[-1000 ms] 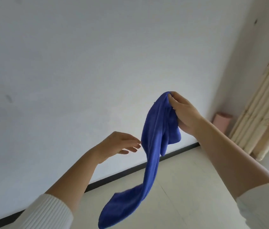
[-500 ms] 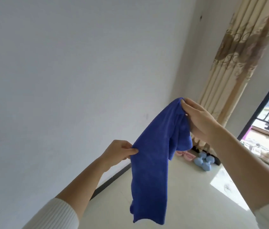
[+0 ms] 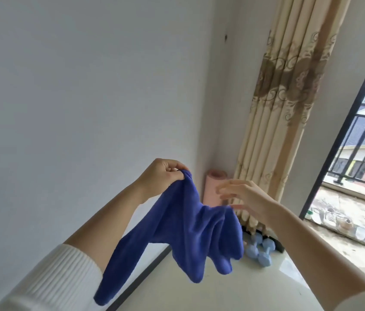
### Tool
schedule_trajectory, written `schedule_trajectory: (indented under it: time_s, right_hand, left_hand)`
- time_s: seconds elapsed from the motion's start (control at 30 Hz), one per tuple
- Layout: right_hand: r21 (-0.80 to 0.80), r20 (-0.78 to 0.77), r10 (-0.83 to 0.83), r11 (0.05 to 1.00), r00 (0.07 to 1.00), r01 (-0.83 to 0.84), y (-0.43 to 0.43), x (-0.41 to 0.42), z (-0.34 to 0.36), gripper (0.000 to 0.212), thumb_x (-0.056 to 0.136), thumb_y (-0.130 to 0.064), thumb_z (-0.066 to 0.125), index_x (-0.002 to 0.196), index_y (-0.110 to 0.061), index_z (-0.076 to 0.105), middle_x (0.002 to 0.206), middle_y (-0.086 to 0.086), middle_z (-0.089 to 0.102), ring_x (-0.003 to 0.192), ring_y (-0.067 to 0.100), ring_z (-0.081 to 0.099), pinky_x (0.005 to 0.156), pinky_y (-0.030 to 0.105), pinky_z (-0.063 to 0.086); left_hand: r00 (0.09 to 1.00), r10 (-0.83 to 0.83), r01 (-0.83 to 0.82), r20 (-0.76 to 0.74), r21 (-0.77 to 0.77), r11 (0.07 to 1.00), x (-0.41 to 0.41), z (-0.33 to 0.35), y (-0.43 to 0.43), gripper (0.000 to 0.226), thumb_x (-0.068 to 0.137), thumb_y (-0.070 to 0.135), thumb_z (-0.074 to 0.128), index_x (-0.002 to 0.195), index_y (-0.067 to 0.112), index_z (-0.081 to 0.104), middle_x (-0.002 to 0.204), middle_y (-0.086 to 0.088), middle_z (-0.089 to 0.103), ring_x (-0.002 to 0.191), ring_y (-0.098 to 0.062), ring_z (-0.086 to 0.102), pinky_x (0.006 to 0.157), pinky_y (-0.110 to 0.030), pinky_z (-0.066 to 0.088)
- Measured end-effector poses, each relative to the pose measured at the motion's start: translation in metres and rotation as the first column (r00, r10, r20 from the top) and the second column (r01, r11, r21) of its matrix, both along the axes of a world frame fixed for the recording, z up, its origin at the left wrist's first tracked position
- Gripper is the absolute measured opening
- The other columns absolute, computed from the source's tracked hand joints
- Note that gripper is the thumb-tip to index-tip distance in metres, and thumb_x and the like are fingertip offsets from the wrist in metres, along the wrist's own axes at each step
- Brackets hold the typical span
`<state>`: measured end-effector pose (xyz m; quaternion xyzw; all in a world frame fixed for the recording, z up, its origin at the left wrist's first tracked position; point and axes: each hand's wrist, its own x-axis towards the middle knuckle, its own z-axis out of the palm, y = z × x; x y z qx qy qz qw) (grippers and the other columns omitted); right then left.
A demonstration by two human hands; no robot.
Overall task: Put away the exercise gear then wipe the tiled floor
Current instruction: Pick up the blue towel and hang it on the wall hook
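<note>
Cloth (image 3: pixel 190 232): blue, bunched, hanging in the air above the tiled floor (image 3: pixel 244 292).
Left hand (image 3: pixel 163 178): pinches one top corner of the cloth.
Right hand (image 3: pixel 246 196): fingers spread and blurred at the cloth's far edge; contact unclear.
Gear: pink mat (image 3: pixel 210 187) rolled upright in the corner, blue dumbbells (image 3: pixel 264 254) at the foot of the curtain (image 3: pixel 278 131).
Step, likely: spreading the cloth for wiping.
Advice: catch the opposite corner, pull it flat, then fold it into a pad before going down to the floor.

Long white ribbed knit sleeves (image 3: pixel 53 279)
</note>
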<state>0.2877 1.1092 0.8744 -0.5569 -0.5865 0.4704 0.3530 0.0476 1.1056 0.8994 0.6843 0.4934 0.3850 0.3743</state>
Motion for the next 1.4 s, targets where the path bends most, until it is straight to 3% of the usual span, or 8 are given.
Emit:
schedule_trajectory:
  time_s: [0.23,0.43,0.57,0.7,0.87,1.03,1.13,1.4]
  right_hand:
    - [-0.008,-0.050,0.195,0.981,0.979,-0.196,0.106,0.008,0.000,0.031,0.074,-0.020,0.064,0.102,-0.029,0.073,0.102,-0.014,0.071,0.108,0.009,0.059,0.092,0.038,0.044]
    - [0.047,-0.070,0.083,0.996,0.994,-0.080,0.187,0.031,-0.008,0.040,0.069,-0.027,0.073,0.096,0.000,0.064,0.085,0.006,0.065,0.085,0.019,0.062,0.084,0.040,0.050]
    - [0.092,-0.009,0.022,0.996,1.000,-0.021,0.256,0.054,0.002,0.025,0.077,-0.017,0.071,0.095,-0.001,0.066,0.084,0.009,0.066,0.080,0.021,0.062,0.073,0.037,0.049]
    - [0.208,0.077,-0.059,0.977,0.995,0.042,0.335,0.076,0.028,0.014,0.083,-0.021,0.066,0.089,-0.009,0.068,0.084,0.008,0.068,0.077,0.023,0.062,0.069,0.035,0.050]
    - [0.378,0.198,-0.143,0.924,0.970,0.060,0.434,0.097,0.079,0.004,0.087,-0.015,0.060,0.084,-0.012,0.060,0.075,0.003,0.060,0.067,0.016,0.052,0.063,0.030,0.043]
    - [0.486,0.163,-0.227,0.865,0.960,0.122,0.525,0.129,0.124,0.008,0.087,-0.013,0.062,0.080,-0.015,0.059,0.071,-0.001,0.059,0.064,0.012,0.052,0.061,0.024,0.042]
    - [0.514,0.158,-0.239,0.848,0.958,0.127,0.572,0.148,0.142,0.009,0.088,-0.012,0.062,0.080,-0.014,0.059,0.067,-0.002,0.057,0.060,0.011,0.051,0.057,0.023,0.040]
    - [0.661,0.147,-0.183,0.749,0.972,0.041,0.708,0.175,0.200,0.009,0.088,-0.010,0.061,0.092,-0.019,0.060,0.073,0.011,0.062,0.065,0.022,0.055,0.062,0.038,0.046]
  left_hand:
    - [0.996,-0.014,0.019,-0.083,0.066,0.998,0.066,0.017,0.107,0.028,0.083,0.006,0.054,0.081,0.024,0.075,0.085,-0.006,0.073,0.078,-0.014,0.062,0.078,-0.026,0.047]
    - [0.998,-0.016,0.019,-0.057,0.056,0.998,0.097,0.011,0.195,0.026,0.079,0.014,0.053,0.082,0.028,0.075,0.086,-0.012,0.071,0.076,-0.013,0.059,0.071,-0.026,0.047]
    - [1.000,0.004,-0.002,-0.019,0.074,0.997,0.115,0.003,0.262,0.028,0.085,0.005,0.053,0.086,0.023,0.075,0.075,0.003,0.070,0.069,0.000,0.059,0.062,-0.010,0.043]
    - [0.997,0.014,-0.017,0.072,0.050,0.999,0.126,0.002,0.339,0.014,0.086,0.009,0.062,0.091,0.017,0.072,0.079,0.000,0.073,0.075,-0.010,0.068,0.066,-0.020,0.050]
    - [0.966,-0.090,0.102,-0.243,0.036,0.994,0.149,0.018,0.442,0.017,0.075,0.025,0.062,0.085,0.014,0.072,0.082,-0.003,0.072,0.081,-0.022,0.068,0.075,-0.037,0.055]
    - [0.952,-0.075,0.103,-0.298,0.078,0.992,0.159,0.052,0.540,0.010,0.079,0.018,0.061,0.081,0.019,0.071,0.077,0.008,0.068,0.072,-0.009,0.062,0.063,-0.022,0.048]
    - [0.956,-0.016,0.062,-0.293,0.149,0.987,0.161,0.076,0.592,0.015,0.081,0.017,0.062,0.095,0.021,0.068,0.090,0.006,0.070,0.085,-0.010,0.065,0.076,-0.024,0.053]
    - [0.970,0.214,-0.096,-0.112,0.634,0.767,0.200,0.166,0.705,0.015,0.087,0.008,0.058,0.084,0.022,0.051,0.079,0.004,0.061,0.074,-0.013,0.060,0.057,-0.014,0.043]
